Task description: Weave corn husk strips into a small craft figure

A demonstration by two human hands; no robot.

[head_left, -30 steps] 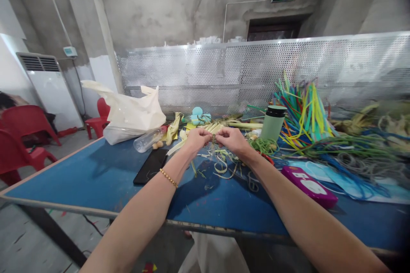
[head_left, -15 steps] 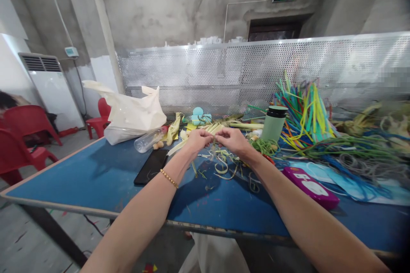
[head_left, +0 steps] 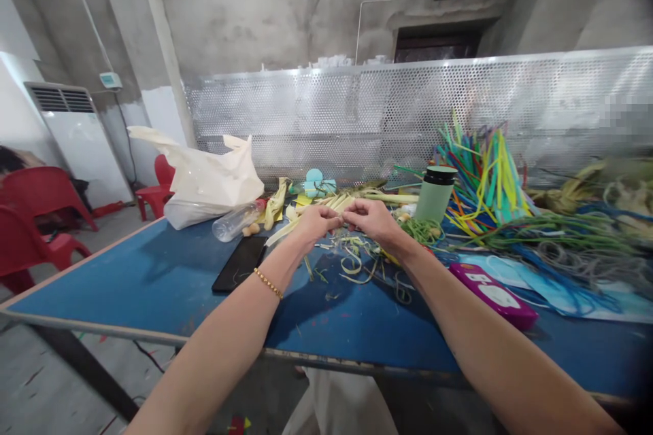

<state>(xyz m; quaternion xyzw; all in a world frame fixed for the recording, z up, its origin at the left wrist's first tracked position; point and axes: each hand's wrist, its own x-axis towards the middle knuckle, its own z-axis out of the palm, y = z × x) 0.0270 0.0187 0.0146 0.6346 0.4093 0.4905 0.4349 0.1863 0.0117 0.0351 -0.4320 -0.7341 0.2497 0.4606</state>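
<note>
Green scraps (head_left: 356, 243) lie near left hand (head_left: 317, 222) and right hand (head_left: 372, 221).

The small piece (head_left: 341, 217) pinched between the left hand (head_left: 313, 223) and right hand (head_left: 376, 221) is too small to make out. The left forearm (head_left: 224, 333) covers a corner of the dark flat device (head_left: 237, 266); both forearms run off the bottom edge. Green strands (head_left: 426, 233) hide the flask's (head_left: 433, 200) base. A nearby red chair (head_left: 20, 238) is cut off at left, the bench (head_left: 127, 285) at right. Blocky blurring masks part of the mesh panel (head_left: 306, 115).
</note>
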